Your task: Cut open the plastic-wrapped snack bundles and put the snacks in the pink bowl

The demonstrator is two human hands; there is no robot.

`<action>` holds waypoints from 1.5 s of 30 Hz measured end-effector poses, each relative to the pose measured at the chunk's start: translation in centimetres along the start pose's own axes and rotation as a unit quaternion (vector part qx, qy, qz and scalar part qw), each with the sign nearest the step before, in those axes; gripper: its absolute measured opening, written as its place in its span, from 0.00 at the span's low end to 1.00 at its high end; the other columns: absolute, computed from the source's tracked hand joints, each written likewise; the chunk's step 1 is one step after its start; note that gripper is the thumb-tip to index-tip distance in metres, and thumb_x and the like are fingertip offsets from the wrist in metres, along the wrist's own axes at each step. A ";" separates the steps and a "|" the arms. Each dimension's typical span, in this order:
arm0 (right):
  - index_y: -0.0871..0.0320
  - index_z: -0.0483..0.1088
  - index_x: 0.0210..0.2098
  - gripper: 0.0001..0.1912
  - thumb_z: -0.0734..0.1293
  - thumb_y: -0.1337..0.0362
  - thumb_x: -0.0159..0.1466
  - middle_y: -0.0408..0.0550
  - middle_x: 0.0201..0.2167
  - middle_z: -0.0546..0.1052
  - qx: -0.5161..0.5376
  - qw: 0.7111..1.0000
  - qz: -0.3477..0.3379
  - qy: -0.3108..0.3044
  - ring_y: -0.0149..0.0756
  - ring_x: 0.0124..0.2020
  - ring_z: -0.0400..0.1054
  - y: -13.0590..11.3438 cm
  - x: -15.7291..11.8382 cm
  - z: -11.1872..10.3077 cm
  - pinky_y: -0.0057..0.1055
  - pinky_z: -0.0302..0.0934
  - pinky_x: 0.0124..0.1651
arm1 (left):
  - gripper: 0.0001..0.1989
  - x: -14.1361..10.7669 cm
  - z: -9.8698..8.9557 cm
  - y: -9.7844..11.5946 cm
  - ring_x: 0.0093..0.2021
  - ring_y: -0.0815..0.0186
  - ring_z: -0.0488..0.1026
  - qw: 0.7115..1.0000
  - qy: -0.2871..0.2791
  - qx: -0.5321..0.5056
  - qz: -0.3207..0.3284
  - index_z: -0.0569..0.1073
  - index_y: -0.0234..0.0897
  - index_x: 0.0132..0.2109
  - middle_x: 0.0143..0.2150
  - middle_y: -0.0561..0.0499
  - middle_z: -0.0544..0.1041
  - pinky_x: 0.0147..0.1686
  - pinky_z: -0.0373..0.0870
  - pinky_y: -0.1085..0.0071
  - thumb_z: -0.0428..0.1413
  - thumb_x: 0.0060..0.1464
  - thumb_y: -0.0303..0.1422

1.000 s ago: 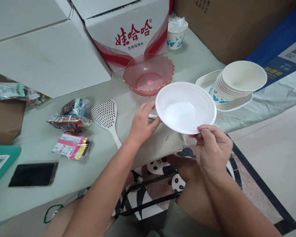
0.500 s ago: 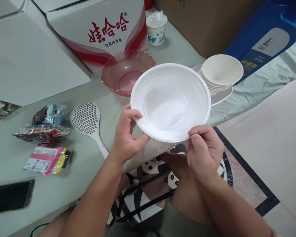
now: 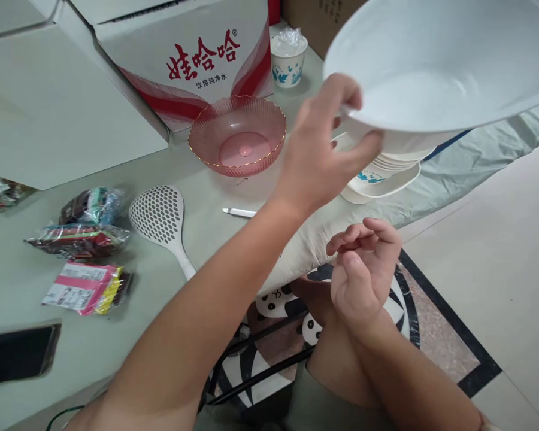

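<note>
A white plastic bowl (image 3: 440, 66) is held up at the top right, partly outside the view. My left hand (image 3: 323, 146) grips its left rim, thumb underneath and fingers at the edge. Below it, my right hand (image 3: 363, 269) is off the bowl, fingers loosely curled and apart, holding nothing. Behind the raised bowl, a stack of paper cups (image 3: 377, 170) stands on a white dish (image 3: 377, 191), mostly covered from sight. A pink fluted glass bowl (image 3: 240, 140) with a gold edge rests on the table left of my left hand.
A slotted skimmer (image 3: 159, 215), a white-handled tool (image 3: 239, 212), several wrapped snack packets (image 3: 87, 239) and a phone (image 3: 20, 353) lie on the table (image 3: 94, 353). At the back are a white-and-red carton (image 3: 188, 60) and a paper cup (image 3: 288, 63) with plastic inside.
My left hand has lifted the white bowl up and to the right, over the cup stack. My right hand has let go of the rim. The white-handled tool is now uncovered.
</note>
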State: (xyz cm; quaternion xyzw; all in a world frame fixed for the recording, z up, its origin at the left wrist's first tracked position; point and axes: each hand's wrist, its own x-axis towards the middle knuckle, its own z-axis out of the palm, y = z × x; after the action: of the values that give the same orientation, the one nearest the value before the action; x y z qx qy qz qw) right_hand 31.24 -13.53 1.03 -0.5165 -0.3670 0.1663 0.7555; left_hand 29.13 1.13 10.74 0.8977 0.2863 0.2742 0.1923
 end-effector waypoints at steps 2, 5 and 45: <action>0.47 0.65 0.54 0.16 0.64 0.61 0.66 0.41 0.37 0.65 -0.012 1.000 0.014 0.000 0.31 0.31 0.64 0.4 0.2 -0.2 0.32 0.64 0.35 | 0.23 2.6 1.0 1.4 0.66 0.62 0.66 0.993 -0.064 0.082 0.049 0.44 0.29 0.22 0.62 0.73 0.71 0.41 0.67 0.64 0.16 0.53 0.39; 0.49 0.64 0.52 0.15 0.63 0.62 0.66 0.41 0.36 0.64 -0.019 0.999 0.039 0.005 0.31 0.31 0.63 1.1 0.5 -0.2 0.32 0.62 0.36 | 0.14 4.9 2.6 2.4 0.71 0.46 0.52 0.922 -0.266 0.201 0.194 0.34 0.22 0.23 0.66 0.84 0.59 0.32 0.60 0.63 0.11 0.38 0.29; 0.50 0.65 0.50 0.15 0.65 0.67 0.64 0.42 0.36 0.68 -0.100 0.983 0.076 -0.135 0.32 0.33 0.66 0.8 -1.7 4.2 0.34 0.64 0.37 | 0.10 -14.5 -4.9 -6.0 0.28 0.71 0.75 0.929 -0.042 -0.300 -0.211 0.79 0.36 0.33 0.30 0.52 0.81 0.31 0.71 0.73 0.58 0.62 0.33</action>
State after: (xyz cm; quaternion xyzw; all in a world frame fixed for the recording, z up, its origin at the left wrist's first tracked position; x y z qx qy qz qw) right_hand 27.16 -11.50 0.46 -0.5884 -0.4405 0.2539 0.6287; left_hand 13.79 -2.34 5.95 0.7279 0.3654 0.2622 0.5176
